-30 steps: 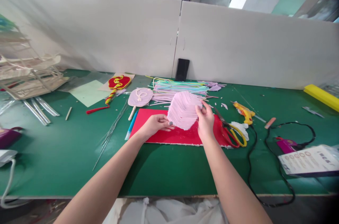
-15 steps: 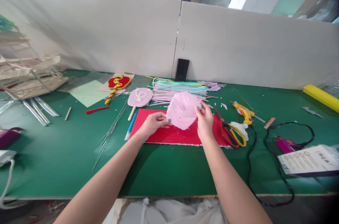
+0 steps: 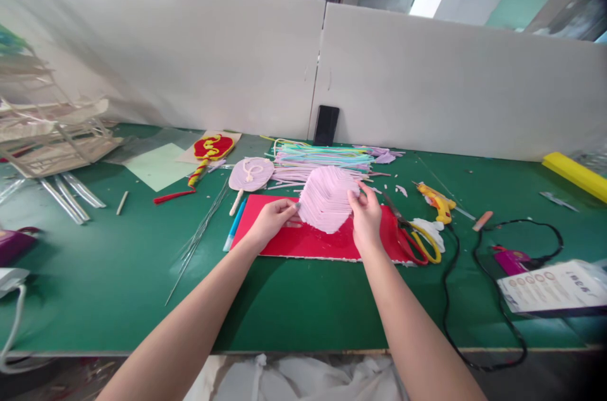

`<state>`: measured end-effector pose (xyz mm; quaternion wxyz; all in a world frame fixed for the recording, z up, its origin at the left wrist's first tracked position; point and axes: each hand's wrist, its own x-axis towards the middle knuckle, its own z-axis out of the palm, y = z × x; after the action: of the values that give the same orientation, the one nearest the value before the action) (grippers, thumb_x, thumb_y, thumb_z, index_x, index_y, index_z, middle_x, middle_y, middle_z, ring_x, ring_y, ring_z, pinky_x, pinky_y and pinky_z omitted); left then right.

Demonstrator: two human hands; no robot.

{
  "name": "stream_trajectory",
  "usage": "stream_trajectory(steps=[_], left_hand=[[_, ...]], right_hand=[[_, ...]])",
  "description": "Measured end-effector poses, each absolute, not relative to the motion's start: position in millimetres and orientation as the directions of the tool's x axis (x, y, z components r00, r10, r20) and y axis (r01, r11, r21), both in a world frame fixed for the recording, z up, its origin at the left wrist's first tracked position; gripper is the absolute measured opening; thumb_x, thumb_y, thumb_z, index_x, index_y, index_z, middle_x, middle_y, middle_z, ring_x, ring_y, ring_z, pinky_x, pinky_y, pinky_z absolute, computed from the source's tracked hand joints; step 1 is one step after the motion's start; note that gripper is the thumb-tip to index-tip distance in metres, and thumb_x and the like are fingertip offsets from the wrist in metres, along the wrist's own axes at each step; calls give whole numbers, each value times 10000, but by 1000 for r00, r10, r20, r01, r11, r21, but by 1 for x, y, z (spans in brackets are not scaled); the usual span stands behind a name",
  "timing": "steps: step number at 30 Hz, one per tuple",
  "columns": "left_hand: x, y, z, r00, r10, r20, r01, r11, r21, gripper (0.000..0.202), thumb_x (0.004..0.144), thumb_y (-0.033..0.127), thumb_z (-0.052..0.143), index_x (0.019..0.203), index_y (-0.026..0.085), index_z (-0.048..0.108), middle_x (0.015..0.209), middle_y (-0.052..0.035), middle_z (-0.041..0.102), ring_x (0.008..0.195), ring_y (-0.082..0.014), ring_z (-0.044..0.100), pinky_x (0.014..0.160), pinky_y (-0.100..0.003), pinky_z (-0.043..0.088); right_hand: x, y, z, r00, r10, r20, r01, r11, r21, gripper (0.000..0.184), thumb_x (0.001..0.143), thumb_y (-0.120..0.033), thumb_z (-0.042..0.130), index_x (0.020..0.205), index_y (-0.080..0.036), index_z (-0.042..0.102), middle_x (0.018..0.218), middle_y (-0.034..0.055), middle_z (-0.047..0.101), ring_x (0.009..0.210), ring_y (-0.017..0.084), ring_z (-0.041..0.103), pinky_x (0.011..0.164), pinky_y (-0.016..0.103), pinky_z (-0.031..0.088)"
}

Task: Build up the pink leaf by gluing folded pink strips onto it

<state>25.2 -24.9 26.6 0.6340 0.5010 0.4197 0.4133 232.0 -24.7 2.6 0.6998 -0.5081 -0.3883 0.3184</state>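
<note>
A pale pink ribbed piece (image 3: 328, 198), built of many folded strips in a chevron pattern, is held tilted over a red board (image 3: 313, 240) on the green table (image 3: 118, 274). My left hand (image 3: 272, 220) grips its left edge with curled fingers. My right hand (image 3: 366, 217) pinches its right edge between thumb and fingers. Behind it lies a pile of pastel strips (image 3: 322, 157).
Red-and-yellow scissors (image 3: 417, 241) and a yellow glue gun (image 3: 439, 200) with a black cable (image 3: 478, 306) lie right of the board. A blue pen (image 3: 234, 226), a pink round fan piece (image 3: 251, 174), thin wires (image 3: 199, 233) and a red-yellow ornament (image 3: 211, 149) lie left. A wooden rack (image 3: 47, 129) stands far left.
My left hand slid up from the board onto the pink piece's left edge. The piece shifted slightly left and upward; my right hand kept its grip.
</note>
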Motion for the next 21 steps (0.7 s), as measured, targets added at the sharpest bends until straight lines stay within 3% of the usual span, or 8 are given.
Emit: stream_trajectory(steps=[7,13,21], left_hand=[[25,-25,27,309,943,-125,-120,169,978,427,660,567,683,743,157,599,689,-39,684,677,-182,674,689,-346,570],[25,-26,28,316,944,-96,-110,137,984,355,600,464,767,739,166,633,726,-3,657,714,-158,645,702,-314,564],[24,-26,28,321,941,-104,-96,141,985,383,634,517,721,705,159,603,656,10,642,663,-144,637,684,-304,562]], right_hand=[[232,-25,4,507,837,205,-113,301,-947,494,688,-403,692,1117,-189,570,1000,86,684,924,201,630,841,356,479],[232,-25,4,507,836,211,-115,308,-944,489,698,-386,690,1127,-184,571,1000,93,686,936,201,627,859,362,472],[233,-24,3,504,837,213,-103,303,-947,498,693,-395,698,1128,-183,580,972,84,691,929,201,627,854,362,475]])
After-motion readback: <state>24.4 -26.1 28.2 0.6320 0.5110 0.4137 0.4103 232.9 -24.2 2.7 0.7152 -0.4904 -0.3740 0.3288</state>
